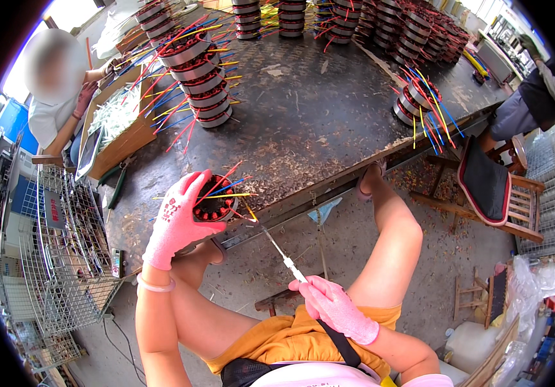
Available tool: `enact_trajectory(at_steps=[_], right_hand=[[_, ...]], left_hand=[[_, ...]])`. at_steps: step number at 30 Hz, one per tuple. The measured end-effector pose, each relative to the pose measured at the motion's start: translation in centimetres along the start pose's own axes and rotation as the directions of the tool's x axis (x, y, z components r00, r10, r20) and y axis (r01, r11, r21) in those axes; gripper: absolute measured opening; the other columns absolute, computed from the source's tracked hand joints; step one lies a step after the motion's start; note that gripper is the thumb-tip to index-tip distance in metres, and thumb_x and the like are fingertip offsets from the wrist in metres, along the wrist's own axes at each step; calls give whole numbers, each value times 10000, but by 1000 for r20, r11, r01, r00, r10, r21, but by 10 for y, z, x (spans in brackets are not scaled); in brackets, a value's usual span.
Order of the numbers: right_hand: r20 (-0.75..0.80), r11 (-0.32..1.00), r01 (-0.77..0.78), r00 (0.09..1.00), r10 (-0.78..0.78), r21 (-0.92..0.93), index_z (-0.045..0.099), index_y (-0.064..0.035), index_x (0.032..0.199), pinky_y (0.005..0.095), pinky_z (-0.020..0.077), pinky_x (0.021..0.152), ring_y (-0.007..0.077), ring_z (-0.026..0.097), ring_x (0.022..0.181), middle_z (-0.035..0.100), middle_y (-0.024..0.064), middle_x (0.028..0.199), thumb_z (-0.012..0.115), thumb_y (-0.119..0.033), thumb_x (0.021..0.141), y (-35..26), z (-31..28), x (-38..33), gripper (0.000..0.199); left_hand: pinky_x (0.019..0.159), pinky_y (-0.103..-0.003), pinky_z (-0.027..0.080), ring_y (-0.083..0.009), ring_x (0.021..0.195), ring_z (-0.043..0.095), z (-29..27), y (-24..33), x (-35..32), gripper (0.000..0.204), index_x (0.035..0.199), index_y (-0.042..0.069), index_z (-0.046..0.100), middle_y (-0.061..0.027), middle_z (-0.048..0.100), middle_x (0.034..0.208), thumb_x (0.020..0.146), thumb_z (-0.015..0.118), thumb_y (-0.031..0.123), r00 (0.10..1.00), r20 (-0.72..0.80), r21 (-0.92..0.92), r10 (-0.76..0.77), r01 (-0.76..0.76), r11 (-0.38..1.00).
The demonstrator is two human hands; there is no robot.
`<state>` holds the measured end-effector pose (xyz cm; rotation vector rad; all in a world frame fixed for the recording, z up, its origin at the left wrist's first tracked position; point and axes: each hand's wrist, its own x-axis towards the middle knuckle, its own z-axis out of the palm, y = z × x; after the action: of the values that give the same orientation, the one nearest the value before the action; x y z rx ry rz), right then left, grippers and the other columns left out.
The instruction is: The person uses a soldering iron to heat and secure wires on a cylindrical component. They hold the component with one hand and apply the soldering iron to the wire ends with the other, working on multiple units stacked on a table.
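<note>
My left hand [181,219], in a pink glove, is wrapped round a motor stator [216,205] at the table's near edge. Red, blue and yellow wires stick out of the stator, and its red-bound windings show inside the ring. In my right hand [339,306], also pink-gloved, the fingers close on a slim tool [288,261] with a thin metallic shaft and a white section near the grip. The tool's tip points up and left, close to the stator's yellow lead; whether they touch is too small to tell.
Stacked stators [203,84] with wires stand on the dark table [290,142], more along its far side. A short stack [413,103] sits right. At left are a box of white tubes [119,116], pliers [118,185], wire baskets [64,258] and a person [58,97]. A chair [487,187] stands right.
</note>
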<state>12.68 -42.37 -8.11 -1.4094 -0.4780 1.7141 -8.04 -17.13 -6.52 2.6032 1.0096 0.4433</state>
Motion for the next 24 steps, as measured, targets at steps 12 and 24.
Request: enact_trajectory(at_steps=[12,24], right_hand=[[13,999,42,999,-42,-11,617,25,1185,204,310,511,37,395,552,452,-44,657,469,-206,1062,6,0,3,301],[-7,1000,2,1000,-2,5,610,16,1205,191,277,495,24,372,544,424,-51,616,475,-229,1059,2,-3,-2,316]], left_hand=[[1066,-448,417,-391,1252,515,-1,1,0,942,1398,51,506,-188,533,1360,566,895,262,1000,-4,-12,4,-4,1000],[1059,-445,426,-391,1239,521,0,3,2,935,1392,48,512,-183,537,1353,557,891,229,1000,-6,-28,9,-9,1000]])
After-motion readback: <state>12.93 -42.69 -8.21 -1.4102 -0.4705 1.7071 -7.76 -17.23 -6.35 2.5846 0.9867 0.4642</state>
